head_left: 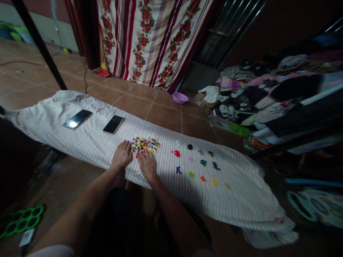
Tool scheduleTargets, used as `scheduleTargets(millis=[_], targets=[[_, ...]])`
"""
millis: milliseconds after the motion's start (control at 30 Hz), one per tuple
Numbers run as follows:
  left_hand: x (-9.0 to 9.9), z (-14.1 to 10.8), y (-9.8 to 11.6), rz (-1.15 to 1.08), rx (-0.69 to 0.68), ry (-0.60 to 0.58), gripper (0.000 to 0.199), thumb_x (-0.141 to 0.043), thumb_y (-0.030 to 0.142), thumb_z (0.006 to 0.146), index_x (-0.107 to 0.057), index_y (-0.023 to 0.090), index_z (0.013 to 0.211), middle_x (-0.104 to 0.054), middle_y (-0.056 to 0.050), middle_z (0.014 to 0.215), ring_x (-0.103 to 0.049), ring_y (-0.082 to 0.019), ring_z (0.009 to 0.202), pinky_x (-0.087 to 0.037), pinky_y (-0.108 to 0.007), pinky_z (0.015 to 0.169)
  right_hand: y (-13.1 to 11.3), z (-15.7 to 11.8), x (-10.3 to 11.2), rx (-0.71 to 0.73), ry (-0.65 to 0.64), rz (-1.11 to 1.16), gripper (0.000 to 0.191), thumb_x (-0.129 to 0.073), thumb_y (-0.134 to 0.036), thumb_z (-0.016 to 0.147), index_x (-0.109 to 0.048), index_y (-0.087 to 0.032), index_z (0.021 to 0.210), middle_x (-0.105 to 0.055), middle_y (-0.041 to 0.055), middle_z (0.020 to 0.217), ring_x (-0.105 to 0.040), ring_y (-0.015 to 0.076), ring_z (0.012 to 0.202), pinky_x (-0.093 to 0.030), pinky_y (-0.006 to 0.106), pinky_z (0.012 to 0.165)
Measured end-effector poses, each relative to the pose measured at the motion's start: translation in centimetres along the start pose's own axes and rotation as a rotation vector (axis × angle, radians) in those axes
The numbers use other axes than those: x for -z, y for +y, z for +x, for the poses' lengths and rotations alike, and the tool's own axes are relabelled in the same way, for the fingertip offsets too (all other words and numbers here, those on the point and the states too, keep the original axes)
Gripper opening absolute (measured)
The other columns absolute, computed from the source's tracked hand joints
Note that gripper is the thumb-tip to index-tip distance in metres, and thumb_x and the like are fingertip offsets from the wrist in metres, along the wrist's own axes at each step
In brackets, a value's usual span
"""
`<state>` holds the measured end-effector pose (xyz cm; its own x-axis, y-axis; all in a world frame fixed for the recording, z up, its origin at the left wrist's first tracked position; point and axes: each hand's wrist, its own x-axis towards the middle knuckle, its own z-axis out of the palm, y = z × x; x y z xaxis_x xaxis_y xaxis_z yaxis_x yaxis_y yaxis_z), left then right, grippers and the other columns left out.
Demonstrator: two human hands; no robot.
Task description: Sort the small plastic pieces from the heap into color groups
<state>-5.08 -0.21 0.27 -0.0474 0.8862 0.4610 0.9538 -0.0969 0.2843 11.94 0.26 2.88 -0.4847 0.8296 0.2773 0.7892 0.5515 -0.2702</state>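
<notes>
A pile of small mixed-colour pieces (146, 144) lies on the striped cloth (160, 166). My left hand (123, 154) rests at the pile's left edge, fingers together, and any piece under them is hidden. At the pile's near edge, my right hand (148, 164) has its fingertips down by a red piece; whether it grips one is too small to tell. To the right sit several small single-colour groups, among them red (177, 153), black (190, 146), dark green (203, 162), dark blue (178, 170), light green (191, 174), orange (203, 178) and yellow (214, 181).
Two phones (77, 119) (113, 124) lie on the cloth at the left. Beyond the cloth, a purple basin (180, 97) stands on the tiled floor before a flowered curtain (152, 39). Clothes (268, 89) are heaped at the right.
</notes>
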Motion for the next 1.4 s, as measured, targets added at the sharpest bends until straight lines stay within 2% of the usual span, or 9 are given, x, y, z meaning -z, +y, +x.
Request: scheduleTargets(millis=[433, 567, 833, 1167, 1400], targets=[[-0.2, -0.1, -0.1, -0.012, 0.005, 0.031, 0.044, -0.041, 0.023, 0.084, -0.057, 0.012, 0.123, -0.059, -0.016, 0.131, -0.048, -0.030, 0.129, -0.039, -0.050, 0.108, 2.2, 1.0, 0.8, -0.122, 0.097, 0.218, 0.016, -0.048, -0.028, 0.096, -0.064, -0.024, 0.100, -0.068, 0.0029, 0.098, -0.056, 0.0197, 0.099, -0.042, 0.031, 0.089], [0.0, -0.1, -0.1, -0.004, 0.001, 0.016, 0.044, -0.040, 0.023, 0.084, -0.058, 0.009, 0.122, -0.059, -0.018, 0.131, -0.048, -0.030, 0.129, -0.039, -0.049, 0.108, 3.0, 0.6, 1.1, -0.176, 0.126, 0.220, 0.017, -0.048, -0.025, 0.094, -0.063, -0.023, 0.101, -0.069, 0.0036, 0.099, -0.056, 0.0200, 0.098, -0.044, 0.031, 0.088], [0.0, -0.2, -0.1, -0.028, -0.013, 0.046, 0.044, -0.042, 0.024, 0.082, -0.058, 0.013, 0.122, -0.060, -0.016, 0.128, -0.049, -0.031, 0.128, -0.040, -0.050, 0.107, 5.4, -0.7, 2.3, -0.218, 0.159, 0.190, 0.023, -0.045, -0.018, 0.092, -0.065, -0.024, 0.101, -0.070, 0.0032, 0.099, -0.057, 0.0193, 0.098, -0.044, 0.032, 0.089], [0.1, -0.1, -0.2, -0.014, -0.038, 0.051, 0.041, -0.039, 0.024, 0.084, -0.060, 0.007, 0.116, -0.060, -0.021, 0.126, -0.050, -0.032, 0.126, -0.040, -0.048, 0.107, 11.8, -2.9, 5.8, -0.391, 0.306, 0.134, 0.024, -0.046, -0.019, 0.089, -0.069, -0.020, 0.097, -0.069, 0.0069, 0.098, -0.058, 0.0197, 0.098, -0.043, 0.032, 0.091], [0.0, -0.1, -0.3, -0.011, -0.042, 0.068, 0.040, -0.040, 0.025, 0.084, -0.060, 0.010, 0.115, -0.061, -0.019, 0.125, -0.051, -0.030, 0.125, -0.041, -0.048, 0.106, 17.3, -4.7, 7.9, -0.624, 0.444, 0.128, 0.029, -0.045, -0.020, 0.083, -0.072, -0.017, 0.093, -0.069, 0.0098, 0.093, -0.062, 0.0192, 0.088, -0.047, 0.030, 0.083]])
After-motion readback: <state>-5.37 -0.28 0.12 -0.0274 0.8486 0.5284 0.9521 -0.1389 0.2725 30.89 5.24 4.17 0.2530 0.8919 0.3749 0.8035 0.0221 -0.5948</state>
